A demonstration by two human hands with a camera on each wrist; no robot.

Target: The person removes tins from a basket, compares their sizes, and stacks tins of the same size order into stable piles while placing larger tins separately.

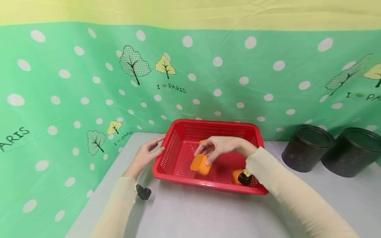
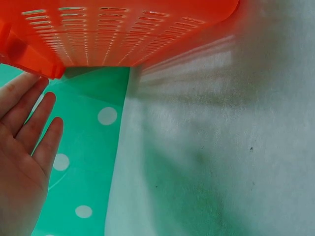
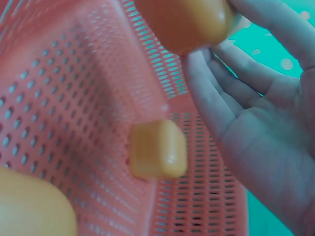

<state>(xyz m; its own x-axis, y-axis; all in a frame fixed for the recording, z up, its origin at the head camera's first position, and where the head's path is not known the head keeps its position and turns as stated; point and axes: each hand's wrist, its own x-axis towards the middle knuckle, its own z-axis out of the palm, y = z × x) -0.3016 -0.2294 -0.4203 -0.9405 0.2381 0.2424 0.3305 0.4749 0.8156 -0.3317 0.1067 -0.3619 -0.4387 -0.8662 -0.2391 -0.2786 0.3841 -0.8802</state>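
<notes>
A red perforated plastic basket [image 1: 178,180] stands on the table. Over its floor my right hand [image 1: 223,144] pinches a small orange plastic jar [image 1: 200,163] with a squarish lid between thumb and fingers. The same orange jar [image 3: 192,24] is at the top of the right wrist view, near the fingertips. Another orange piece [image 3: 157,149] lies against the basket wall, and part of a third [image 3: 34,211] shows at lower left. My left hand [image 1: 146,155] has its fingers extended at the basket's left rim; in the left wrist view its fingertips meet the red edge.
Two dark lidded buckets [image 1: 308,148] stand close together at the back right of the grey table [image 1: 190,215]. A green polka-dot cloth [image 1: 208,79] hangs behind the basket and down the left side. Black wrist gear [image 1: 144,192] shows under the left sleeve.
</notes>
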